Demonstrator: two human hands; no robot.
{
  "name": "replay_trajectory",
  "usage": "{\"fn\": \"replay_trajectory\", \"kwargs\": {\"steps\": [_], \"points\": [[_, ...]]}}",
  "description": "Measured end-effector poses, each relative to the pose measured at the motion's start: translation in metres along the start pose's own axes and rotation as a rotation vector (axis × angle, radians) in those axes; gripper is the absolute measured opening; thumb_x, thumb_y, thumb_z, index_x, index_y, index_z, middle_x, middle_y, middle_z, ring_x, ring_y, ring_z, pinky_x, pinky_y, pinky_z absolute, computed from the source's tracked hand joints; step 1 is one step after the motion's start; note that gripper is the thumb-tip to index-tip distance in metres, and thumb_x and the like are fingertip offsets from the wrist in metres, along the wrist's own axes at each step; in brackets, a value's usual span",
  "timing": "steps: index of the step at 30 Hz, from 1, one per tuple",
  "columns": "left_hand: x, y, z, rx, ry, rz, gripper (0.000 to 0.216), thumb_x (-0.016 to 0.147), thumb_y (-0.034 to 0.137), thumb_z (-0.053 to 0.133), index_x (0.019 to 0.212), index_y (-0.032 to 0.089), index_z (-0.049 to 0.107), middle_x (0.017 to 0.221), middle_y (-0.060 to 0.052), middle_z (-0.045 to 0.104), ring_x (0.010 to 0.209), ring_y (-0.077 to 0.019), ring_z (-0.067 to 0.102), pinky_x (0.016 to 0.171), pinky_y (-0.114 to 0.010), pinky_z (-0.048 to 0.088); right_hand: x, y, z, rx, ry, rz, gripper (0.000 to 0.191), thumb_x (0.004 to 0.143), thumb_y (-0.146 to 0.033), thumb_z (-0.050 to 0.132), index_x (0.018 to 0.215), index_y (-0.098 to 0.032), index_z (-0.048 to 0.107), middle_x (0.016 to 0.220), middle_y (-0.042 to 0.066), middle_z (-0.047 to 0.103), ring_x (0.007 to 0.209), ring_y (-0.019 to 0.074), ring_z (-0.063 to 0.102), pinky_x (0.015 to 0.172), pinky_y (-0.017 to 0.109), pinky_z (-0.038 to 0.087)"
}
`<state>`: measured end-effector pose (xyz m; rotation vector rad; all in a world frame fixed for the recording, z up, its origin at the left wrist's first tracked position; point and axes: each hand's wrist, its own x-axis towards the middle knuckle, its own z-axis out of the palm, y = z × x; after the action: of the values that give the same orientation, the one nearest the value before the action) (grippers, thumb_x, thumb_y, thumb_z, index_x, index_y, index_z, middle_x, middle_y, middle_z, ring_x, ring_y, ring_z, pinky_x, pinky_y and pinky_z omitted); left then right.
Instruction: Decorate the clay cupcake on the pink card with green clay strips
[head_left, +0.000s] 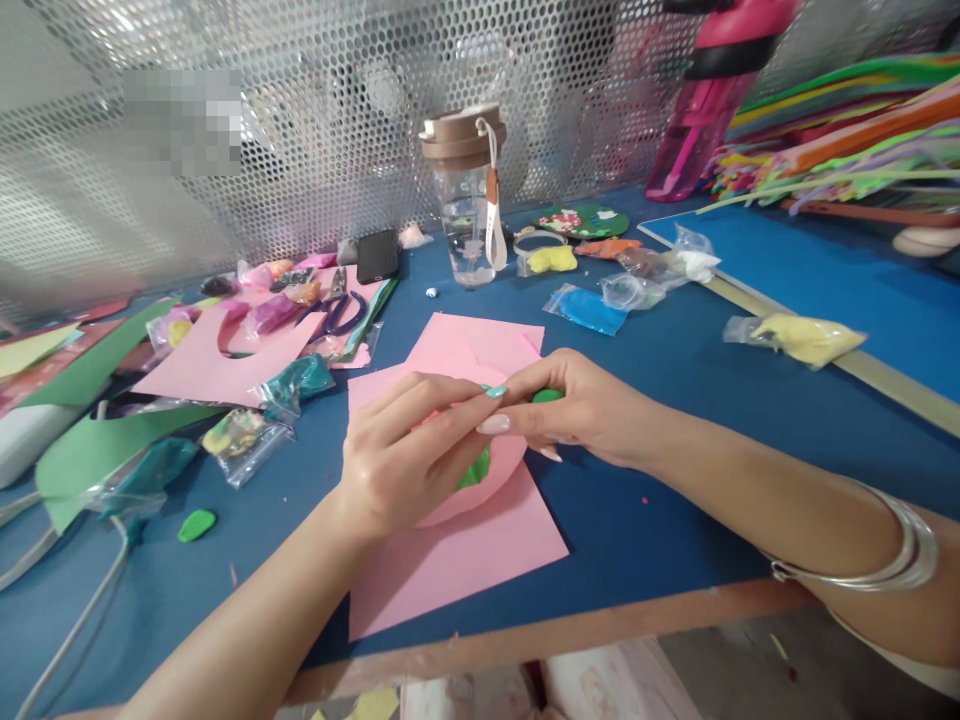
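Note:
My right hand (581,410) is closed, with a lump of green modelling clay (548,396) showing between its curled fingers. Its thumb and index fingertip meet the fingertips of my left hand (409,435). The left fingers are bent and pressed together, and whatever is in them is hidden. Beneath both hands lies a rounded pink paper cutout (510,455), on top of a pink sheet (457,585). A flat green clay piece (476,468) and a bit of red show on the cutout, partly covered by the left hand. Another flat green clay piece (197,525) lies at left.
A clear tumbler (469,215) and a pink bottle (690,120) stand at the back. Scissors (341,312), a black phone (377,257), cut paper (262,360) and bagged clay crowd the left. A blue clay bag (587,308) and a pale yellow one (806,338) lie right.

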<state>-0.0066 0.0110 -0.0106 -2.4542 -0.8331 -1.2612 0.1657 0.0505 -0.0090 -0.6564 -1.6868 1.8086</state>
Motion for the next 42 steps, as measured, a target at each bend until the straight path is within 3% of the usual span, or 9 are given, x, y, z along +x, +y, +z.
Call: {"fn": "replay_trajectory", "kwargs": {"steps": [9, 22, 29, 42], "points": [[-0.0007, 0.0012, 0.0015, -0.027, 0.012, -0.002, 0.013, 0.072, 0.008, 0.067, 0.084, 0.012, 0.063, 0.079, -0.007, 0.066, 0.069, -0.0129, 0.062, 0.060, -0.023, 0.052, -0.0009, -0.0023, 0.0003, -0.060, 0.050, 0.020, 0.015, 0.064, -0.024, 0.073, 0.060, -0.011, 0.066, 0.041, -0.006, 0.046, 0.038, 0.0032, 0.036, 0.036, 0.018, 0.025], [0.0006, 0.0022, 0.0008, -0.020, 0.020, -0.034, 0.014, 0.073, 0.009, 0.065, 0.084, 0.016, 0.063, 0.079, -0.004, 0.066, 0.070, -0.0121, 0.062, 0.061, -0.023, 0.053, -0.0009, -0.0010, -0.0003, 0.011, 0.006, 0.031, 0.013, 0.065, -0.023, 0.072, 0.068, -0.011, 0.069, 0.041, -0.007, 0.046, 0.036, 0.0027, 0.035, 0.034, 0.017, 0.026], [0.0005, 0.0026, 0.0018, -0.055, 0.000, -0.036, 0.013, 0.072, 0.009, 0.066, 0.083, 0.015, 0.063, 0.079, -0.006, 0.066, 0.069, -0.0131, 0.062, 0.059, -0.025, 0.053, -0.0008, -0.0020, -0.0006, 0.029, 0.006, 0.036, 0.010, 0.064, -0.019, 0.072, 0.060, -0.011, 0.067, 0.038, -0.007, 0.045, 0.033, 0.0012, 0.031, 0.033, 0.017, 0.022], [0.0016, 0.0030, -0.0016, -0.007, 0.034, -0.044, 0.014, 0.074, 0.006, 0.063, 0.084, 0.016, 0.063, 0.079, -0.004, 0.067, 0.070, -0.0119, 0.062, 0.062, -0.023, 0.052, -0.0007, 0.0000, -0.0021, 0.036, 0.017, 0.018, 0.016, 0.067, -0.026, 0.071, 0.070, -0.010, 0.068, 0.041, -0.007, 0.044, 0.034, 0.0014, 0.030, 0.034, 0.018, 0.025]]}}
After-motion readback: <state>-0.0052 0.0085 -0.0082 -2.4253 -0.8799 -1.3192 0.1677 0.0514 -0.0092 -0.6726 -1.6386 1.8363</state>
